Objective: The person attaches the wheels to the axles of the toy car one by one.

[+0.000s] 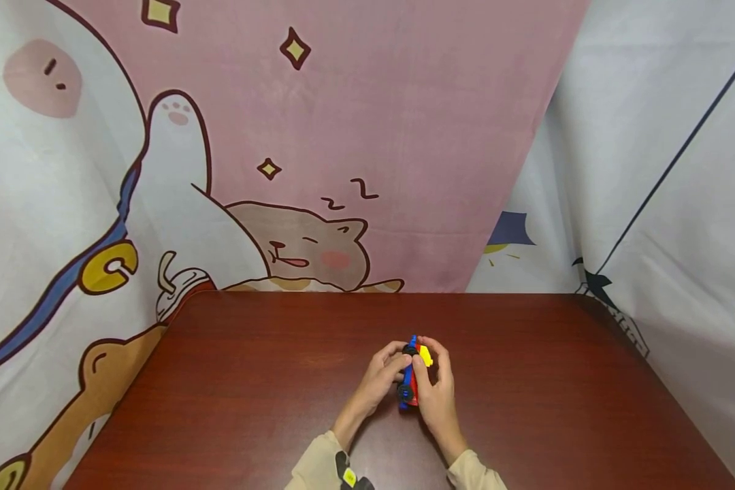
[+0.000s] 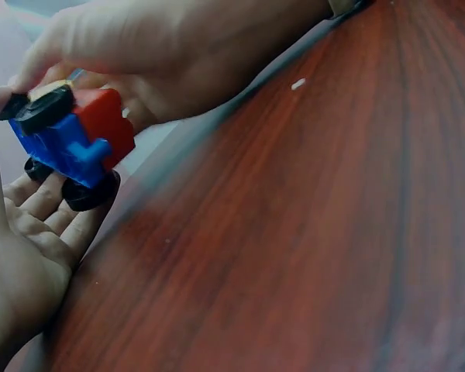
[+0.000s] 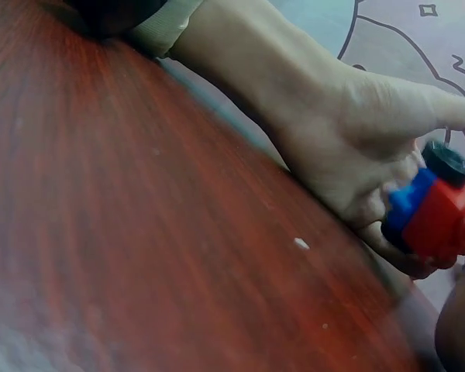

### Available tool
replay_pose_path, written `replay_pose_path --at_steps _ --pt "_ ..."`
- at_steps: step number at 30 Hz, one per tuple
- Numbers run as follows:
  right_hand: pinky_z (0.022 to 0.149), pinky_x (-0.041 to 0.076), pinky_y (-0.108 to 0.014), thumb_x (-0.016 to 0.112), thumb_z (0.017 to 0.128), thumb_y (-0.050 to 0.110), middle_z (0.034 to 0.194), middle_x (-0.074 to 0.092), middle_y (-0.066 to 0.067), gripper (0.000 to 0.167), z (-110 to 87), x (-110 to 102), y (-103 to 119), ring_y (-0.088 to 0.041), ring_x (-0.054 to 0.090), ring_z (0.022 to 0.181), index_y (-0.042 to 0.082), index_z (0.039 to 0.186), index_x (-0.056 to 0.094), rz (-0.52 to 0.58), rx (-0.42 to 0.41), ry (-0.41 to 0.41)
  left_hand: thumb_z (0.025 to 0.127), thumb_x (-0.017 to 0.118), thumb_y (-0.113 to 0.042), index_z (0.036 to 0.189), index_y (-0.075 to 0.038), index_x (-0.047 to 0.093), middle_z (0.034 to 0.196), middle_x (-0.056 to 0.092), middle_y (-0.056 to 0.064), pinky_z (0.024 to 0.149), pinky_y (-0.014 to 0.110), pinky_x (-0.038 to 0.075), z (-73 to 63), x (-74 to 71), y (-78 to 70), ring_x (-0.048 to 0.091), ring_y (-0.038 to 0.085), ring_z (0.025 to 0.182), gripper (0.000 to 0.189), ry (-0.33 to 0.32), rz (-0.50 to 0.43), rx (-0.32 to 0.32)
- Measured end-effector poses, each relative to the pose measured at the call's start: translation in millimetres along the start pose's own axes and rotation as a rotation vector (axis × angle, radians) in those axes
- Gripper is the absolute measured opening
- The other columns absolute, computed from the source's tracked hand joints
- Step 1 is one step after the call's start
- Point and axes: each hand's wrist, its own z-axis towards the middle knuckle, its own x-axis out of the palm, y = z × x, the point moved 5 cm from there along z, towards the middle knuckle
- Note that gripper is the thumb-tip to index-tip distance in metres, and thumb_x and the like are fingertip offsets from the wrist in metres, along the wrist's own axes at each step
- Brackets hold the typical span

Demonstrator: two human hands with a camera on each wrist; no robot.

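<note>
Both hands hold a small toy car (image 1: 407,374) above the table. It has a blue underside, a red body, black wheels and a yellow piece (image 1: 425,355) on its far right side. My left hand (image 1: 376,378) grips the car from the left, its thumb at the far black wheel; in the left wrist view its fingers lie under the wheels. From the right, my right hand (image 1: 439,398) holds the red side, thumb along the top and index finger reaching to the far end. In the right wrist view the red body (image 3: 442,221) shows between the hands, partly hidden.
A reddish-brown wooden table (image 1: 251,381) spreads under the hands. A small white speck (image 2: 298,84) lies on it. Behind hangs a pink and white cloth (image 1: 435,136) printed with cartoon animals, and a white cloth (image 1: 680,204) borders the right side.
</note>
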Motion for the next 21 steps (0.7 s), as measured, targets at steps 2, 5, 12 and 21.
replay_pose_path --at_steps 2,5,12,21 --pt "0.085 0.05 -0.013 0.056 0.1 0.006 0.13 0.057 -0.011 0.037 0.0 2 -4 -0.006 0.058 0.104 0.005 0.137 0.051 0.053 0.067 0.044 0.095 0.057 -0.021 0.121 0.003 0.059 0.1 0.067 0.003 0.069 0.02 0.052 -0.2 -0.1 -1.1 0.062 0.005 0.08 0.036 -0.008 0.022 0.019" --pt "0.077 0.054 -0.017 0.054 0.101 0.006 0.12 0.06 -0.013 0.031 0.3 3 -6 -0.006 0.063 0.095 0.001 0.132 0.054 0.101 0.102 0.054 0.095 0.057 -0.018 0.12 0.003 0.061 0.097 0.066 0.003 0.068 0.018 0.049 0.1 -0.2 -1.9 0.059 0.004 0.079 0.032 -0.027 0.064 0.034" --pt "0.072 0.054 -0.017 0.055 0.1 0.003 0.112 0.061 -0.014 0.022 2.6 3 -7 -0.004 0.062 0.091 -0.003 0.121 0.057 0.11 0.138 0.012 0.097 0.057 -0.014 0.116 0.003 0.062 0.094 0.069 0.013 0.067 0.018 0.049 -6.7 3.6 -18.7 0.059 0.003 0.075 0.025 -0.046 0.172 0.051" --pt "0.072 0.055 -0.018 0.055 0.099 0.002 0.113 0.061 -0.018 0.021 2.0 3 -9 -0.004 0.063 0.09 -0.004 0.119 0.057 0.114 0.167 0.013 0.097 0.057 -0.013 0.113 0.005 0.062 0.092 0.069 0.016 0.065 0.018 0.05 -14.2 6.4 -33.2 0.06 0.006 0.074 0.025 -0.059 0.168 0.071"
